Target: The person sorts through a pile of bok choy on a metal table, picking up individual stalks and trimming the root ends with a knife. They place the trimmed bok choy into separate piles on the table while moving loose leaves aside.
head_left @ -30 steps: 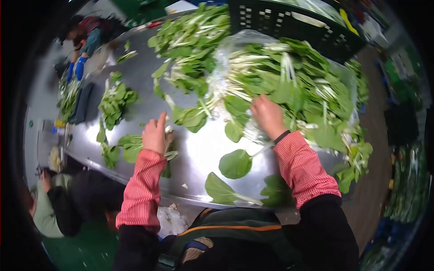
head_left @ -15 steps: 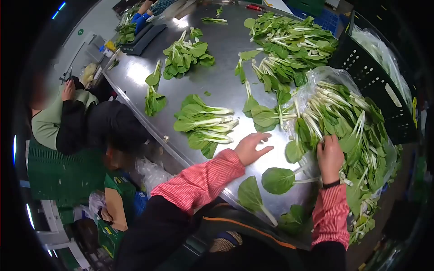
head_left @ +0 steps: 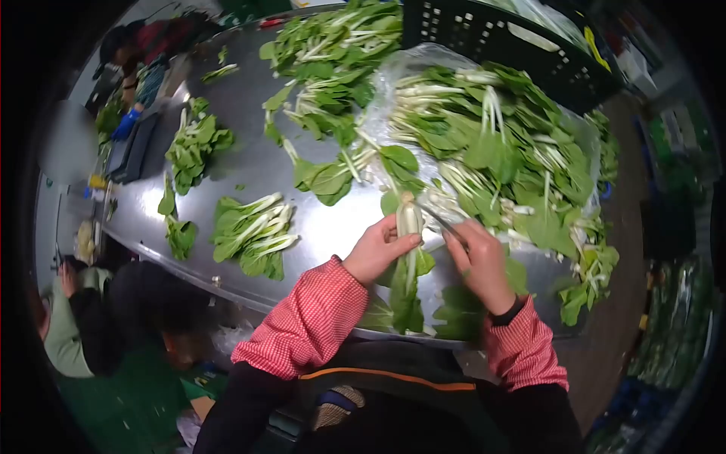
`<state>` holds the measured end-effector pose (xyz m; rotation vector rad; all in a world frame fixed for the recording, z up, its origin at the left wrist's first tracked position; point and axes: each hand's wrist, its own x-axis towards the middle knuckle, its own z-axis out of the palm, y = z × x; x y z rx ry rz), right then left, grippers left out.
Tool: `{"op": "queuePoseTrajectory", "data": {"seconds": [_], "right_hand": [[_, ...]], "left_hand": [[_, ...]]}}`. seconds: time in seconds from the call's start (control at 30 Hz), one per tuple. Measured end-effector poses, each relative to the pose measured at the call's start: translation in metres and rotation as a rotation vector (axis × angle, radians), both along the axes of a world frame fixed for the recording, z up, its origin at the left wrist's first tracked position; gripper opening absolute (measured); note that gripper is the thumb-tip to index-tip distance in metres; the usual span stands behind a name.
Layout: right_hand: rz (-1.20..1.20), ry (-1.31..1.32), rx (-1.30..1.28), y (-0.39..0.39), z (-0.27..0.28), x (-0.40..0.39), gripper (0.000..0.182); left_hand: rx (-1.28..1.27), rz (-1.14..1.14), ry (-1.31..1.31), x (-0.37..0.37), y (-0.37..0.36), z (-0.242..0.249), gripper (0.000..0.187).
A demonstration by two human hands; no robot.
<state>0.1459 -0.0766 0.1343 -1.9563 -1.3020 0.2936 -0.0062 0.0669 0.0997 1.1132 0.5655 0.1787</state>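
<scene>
My left hand (head_left: 380,248) grips a head of bok choy (head_left: 409,221), its pale root end pointing away from me and its leaves hanging toward the table's near edge. In my right hand (head_left: 480,261) is a small knife (head_left: 439,217), with the blade right at the root end. Just beyond both hands lies a large heap of bok choy (head_left: 499,144) on a clear plastic bag (head_left: 389,72). A neat bunch of bok choy (head_left: 253,234) rests left of my left hand. Loose leaves (head_left: 457,312) lie beneath my hands.
More piles of bok choy (head_left: 336,45) cover the far part of the metal table (head_left: 249,129). A black perforated crate (head_left: 507,53) stands behind the heap. At far left, a person's blue-gloved hand (head_left: 126,123) is beside a dark tray (head_left: 134,147); another person (head_left: 76,318) sits at lower left.
My view has turned to the right. My left hand, empty and spread before, now holds a bok choy upright, and my right hand has come from the heap to it with a knife showing.
</scene>
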Motion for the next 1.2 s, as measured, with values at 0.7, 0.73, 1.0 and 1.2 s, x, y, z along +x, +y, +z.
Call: {"op": "queuePoseTrajectory", "data": {"seconds": [0.7, 0.73, 1.0, 1.2], "right_hand": [[0.001, 0.679, -0.089, -0.018, -0.025, 0.02, 0.032], [0.028, 0.641, -0.087, -0.017, -0.024, 0.016, 0.032], [0.145, 0.134, -0.264, -0.011, -0.035, 0.049, 0.033], [-0.145, -0.468, -0.207, 0.041, -0.073, 0.08, 0.024]], "left_hand": [[0.783, -0.074, 0.103, 0.019, -0.032, 0.011, 0.078], [0.581, -0.138, 0.096, 0.017, -0.034, 0.011, 0.079], [0.229, -0.225, 0.183, -0.008, -0.01, -0.031, 0.038], [-0.105, -0.068, 0.142, -0.007, 0.005, -0.019, 0.018]]}}
